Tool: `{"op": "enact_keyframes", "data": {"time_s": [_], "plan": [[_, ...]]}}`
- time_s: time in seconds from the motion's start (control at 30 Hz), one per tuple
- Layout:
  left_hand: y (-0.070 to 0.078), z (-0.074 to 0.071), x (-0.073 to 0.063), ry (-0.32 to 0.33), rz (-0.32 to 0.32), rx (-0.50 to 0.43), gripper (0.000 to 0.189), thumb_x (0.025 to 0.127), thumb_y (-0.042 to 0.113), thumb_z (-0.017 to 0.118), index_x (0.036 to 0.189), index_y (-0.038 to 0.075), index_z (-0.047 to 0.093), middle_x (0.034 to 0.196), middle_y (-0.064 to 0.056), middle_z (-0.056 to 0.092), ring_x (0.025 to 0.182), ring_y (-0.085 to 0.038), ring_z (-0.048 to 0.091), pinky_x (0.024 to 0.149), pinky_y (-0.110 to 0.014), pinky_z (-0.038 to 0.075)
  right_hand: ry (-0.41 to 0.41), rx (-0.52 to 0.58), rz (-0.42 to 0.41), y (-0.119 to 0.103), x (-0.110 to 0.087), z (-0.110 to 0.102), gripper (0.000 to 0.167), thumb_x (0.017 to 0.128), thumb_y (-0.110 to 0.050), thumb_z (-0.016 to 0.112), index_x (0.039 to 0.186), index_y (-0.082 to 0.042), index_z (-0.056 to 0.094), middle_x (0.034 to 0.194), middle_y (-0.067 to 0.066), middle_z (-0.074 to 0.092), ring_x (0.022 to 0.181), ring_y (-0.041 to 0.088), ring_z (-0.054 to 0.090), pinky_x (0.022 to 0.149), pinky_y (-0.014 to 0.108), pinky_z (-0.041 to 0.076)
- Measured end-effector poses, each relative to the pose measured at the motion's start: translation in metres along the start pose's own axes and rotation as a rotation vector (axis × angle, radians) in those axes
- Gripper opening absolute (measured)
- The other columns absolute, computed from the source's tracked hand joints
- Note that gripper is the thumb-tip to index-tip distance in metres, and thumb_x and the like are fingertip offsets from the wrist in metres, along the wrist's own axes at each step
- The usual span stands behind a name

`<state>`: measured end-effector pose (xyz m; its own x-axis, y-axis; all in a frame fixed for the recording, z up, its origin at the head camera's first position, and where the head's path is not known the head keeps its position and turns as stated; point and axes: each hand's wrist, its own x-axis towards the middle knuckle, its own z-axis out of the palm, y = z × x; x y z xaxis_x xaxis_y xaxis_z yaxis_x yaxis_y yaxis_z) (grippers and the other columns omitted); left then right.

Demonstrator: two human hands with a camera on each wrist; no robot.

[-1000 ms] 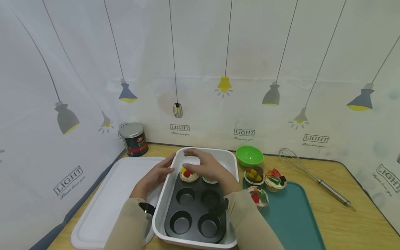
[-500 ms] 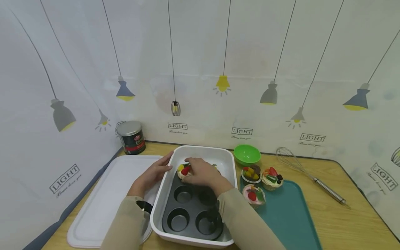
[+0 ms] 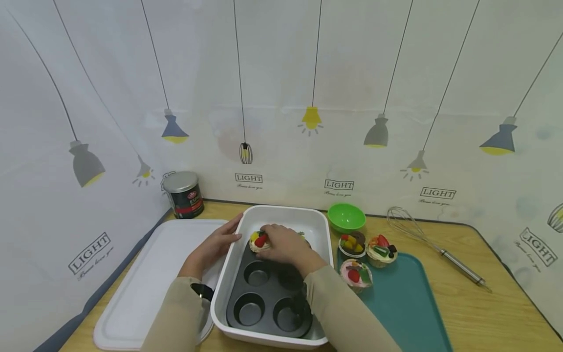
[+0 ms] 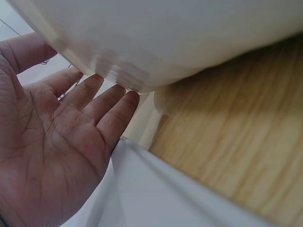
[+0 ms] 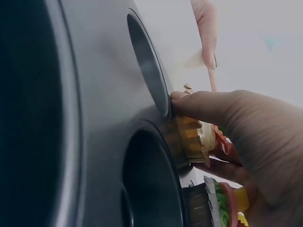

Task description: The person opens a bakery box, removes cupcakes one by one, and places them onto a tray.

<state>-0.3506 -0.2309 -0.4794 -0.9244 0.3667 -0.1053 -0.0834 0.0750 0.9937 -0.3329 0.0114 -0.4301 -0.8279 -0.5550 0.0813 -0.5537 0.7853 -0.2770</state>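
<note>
A dark muffin tin (image 3: 264,292) lies inside a deep white pan (image 3: 314,222). My right hand (image 3: 288,247) grips a fruit-topped cupcake (image 3: 258,243) in the tin's far left cup. In the right wrist view the thumb presses the rim of this cupcake (image 5: 193,139), with the other fingers behind it. Another cupcake (image 5: 226,203) sits in the neighbouring cup, mostly hidden by the right hand in the head view. My left hand (image 3: 215,248) touches the pan's left side; the left wrist view has its fingers (image 4: 111,106) extended, tips against the outer wall.
Right of the pan, several cupcakes (image 3: 380,251) sit by a teal tray (image 3: 404,303), near a green bowl (image 3: 346,218). A whisk (image 3: 459,266) lies farther right. On the left are a white lid (image 3: 154,283) and a dark canister (image 3: 184,195).
My right hand has come down from above the far cups and taken hold of the left cupcake. My left hand stays at the pan's side. The head view has shifted slightly.
</note>
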Motion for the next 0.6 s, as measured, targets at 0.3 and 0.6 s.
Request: {"op": "enact_keyframes", "data": {"time_s": [0.3,0.6], "plan": [[0.0006,-0.0003,-0.0001,0.006,-0.003,0.0,0.071,0.099,0.019,0.055,0.161,0.032,0.023,0.168,0.005,0.016,0.154,-0.026,0.012,0.119,-0.056,0.019,0.019,0.003,-0.002,-0.0031,0.0005,0.0015,0.057,0.085,-0.048,0.075,0.129,-0.014,0.061,0.104,-0.004,0.063,0.091,0.013,0.057,0.083,0.033,0.052],[0.0016,0.0009,0.0009,0.006,-0.007,-0.004,0.07,0.099,0.021,0.055,0.161,0.032,0.023,0.168,0.004,0.016,0.153,-0.027,0.015,0.118,-0.057,0.019,0.042,-0.05,-0.037,-0.0039,0.0007,0.0031,0.062,0.085,-0.048,0.077,0.134,-0.014,0.059,0.115,0.0,0.064,0.103,0.016,0.057,0.09,0.034,0.052]]}}
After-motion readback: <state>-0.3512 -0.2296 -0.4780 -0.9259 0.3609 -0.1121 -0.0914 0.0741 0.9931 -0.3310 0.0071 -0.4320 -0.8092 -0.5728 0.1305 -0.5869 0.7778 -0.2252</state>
